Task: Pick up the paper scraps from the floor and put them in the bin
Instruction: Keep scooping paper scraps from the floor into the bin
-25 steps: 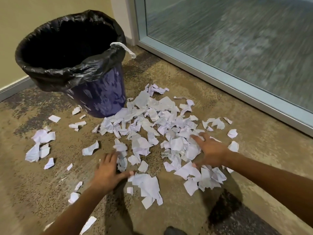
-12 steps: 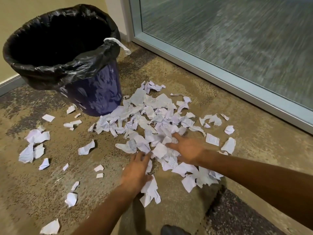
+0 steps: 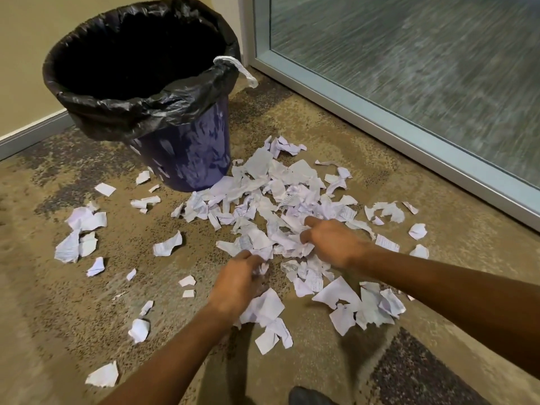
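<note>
We take the bin (image 3: pixel 187 159) as our landmark: a purple bin lined with a black bag (image 3: pixel 137 112), standing on the carpet (image 3: pixel 43 331) by the wall (image 3: pixel 26 54).

Left of the bin and nearer to us, loose scraps (image 3: pixel 80 233) lie scattered well apart from one another, with a few single pieces trailing toward the bottom edge of the view.

Nearer to us than the bin, and a little to its right, we see our left hand (image 3: pixel 236 283). Its fingers are curled down into the near edge of the pile (image 3: pixel 277 200), gathering a small bunch of paper; the hand is blurred, so we cannot say how many pieces it holds. Just below this hand lie several larger torn pieces (image 3: pixel 267 315).

The pile itself starts touching the foot of the bin and spreads to the right of it, thick in the middle and thinner at its edges.

Further right of the bin, our right hand (image 3: pixel 330 242) sits in the middle of the pile, fingers bent and closing on crumpled paper, the forefinger stretched out over the heap. Both hands are narrow, drawn toward each other with paper between them.

Right of the bin and far from it, a glass door (image 3: pixel 409 68) with a pale frame (image 3: pixel 380 124) runs along the carpet, and a few stray scraps lie near its base.
</note>
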